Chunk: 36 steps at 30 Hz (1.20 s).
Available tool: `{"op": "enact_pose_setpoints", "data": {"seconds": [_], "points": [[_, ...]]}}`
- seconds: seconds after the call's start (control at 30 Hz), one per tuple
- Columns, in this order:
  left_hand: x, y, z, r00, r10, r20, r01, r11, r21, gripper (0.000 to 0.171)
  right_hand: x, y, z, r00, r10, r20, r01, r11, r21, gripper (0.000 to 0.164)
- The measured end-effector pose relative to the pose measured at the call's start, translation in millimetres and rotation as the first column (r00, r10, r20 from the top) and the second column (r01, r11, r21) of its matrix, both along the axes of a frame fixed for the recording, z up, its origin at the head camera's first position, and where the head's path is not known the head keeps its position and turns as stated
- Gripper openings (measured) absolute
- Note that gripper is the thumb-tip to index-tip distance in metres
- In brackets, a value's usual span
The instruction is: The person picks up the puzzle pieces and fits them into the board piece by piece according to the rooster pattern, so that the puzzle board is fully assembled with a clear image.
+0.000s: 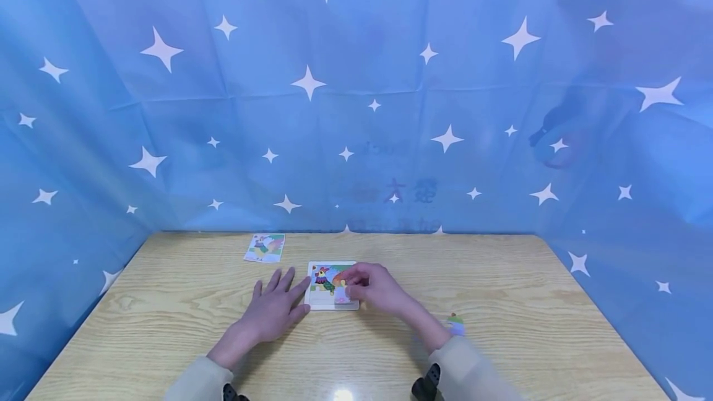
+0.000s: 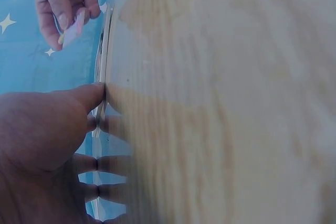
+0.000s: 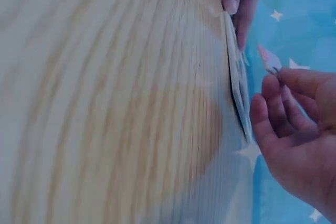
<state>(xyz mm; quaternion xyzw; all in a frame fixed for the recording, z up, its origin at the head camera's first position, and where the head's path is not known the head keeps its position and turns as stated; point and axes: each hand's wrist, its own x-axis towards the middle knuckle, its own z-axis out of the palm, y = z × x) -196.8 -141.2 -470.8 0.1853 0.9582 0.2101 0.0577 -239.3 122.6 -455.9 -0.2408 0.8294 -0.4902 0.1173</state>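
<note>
A small jigsaw board (image 1: 320, 300) with a white rim and a colourful rooster picture lies flat on the table. My left hand (image 1: 273, 313) rests with fingers spread, its thumb and index finger touching the board's left edge. Over the board's lower right part, my right hand (image 1: 374, 289) pinches a pale pink-and-white puzzle piece (image 1: 342, 296) between thumb and fingers. In the right wrist view that piece (image 3: 269, 60) is tilted and held apart from the board (image 3: 234, 72). The right hand hides part of the board's right side.
A picture card (image 1: 265, 247) with a similar rooster lies toward the table's back edge, left of the board. Partly behind the right forearm is another colourful piece (image 1: 455, 323). A blue star-patterned curtain (image 1: 356, 122) surrounds the wooden table (image 1: 535, 302).
</note>
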Motion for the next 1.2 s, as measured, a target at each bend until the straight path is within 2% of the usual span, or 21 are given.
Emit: {"op": "enact_pose_setpoints", "data": {"seconds": [0.37,0.53,0.7,1.07,1.2], "points": [[-0.5,2,-0.1,1.0,0.006,-0.001,-0.006,1.0,-0.024,0.056,-5.0,-24,-10.9,0.999,-0.035,-0.022,0.035,0.999,0.003,0.017],[-0.1,2,1.1,1.0,0.013,-0.01,-0.013,1.0,-0.026,0.056,-5.9,-35,-12.6,0.995,-0.044,-0.085,0.048,0.998,0.048,0.014],[-0.4,2,1.7,1.0,0.014,-0.01,-0.014,1.0,-0.026,0.056,-4.5,-42,-11.7,0.991,-0.042,-0.127,0.049,0.997,0.052,0.014],[0.5,2,1.7,1.0,0.003,-0.006,-0.003,1.0,-0.023,0.056,-4.7,-53,-14.8,0.996,-0.031,-0.083,0.035,0.998,0.048,0.015],[0.7,1,1.6,1.0,0.002,-0.006,-0.002,1.0,-0.021,0.056,-5.6,-54,-14.9,0.995,-0.021,-0.096,0.027,0.997,0.068,0.016]]}}
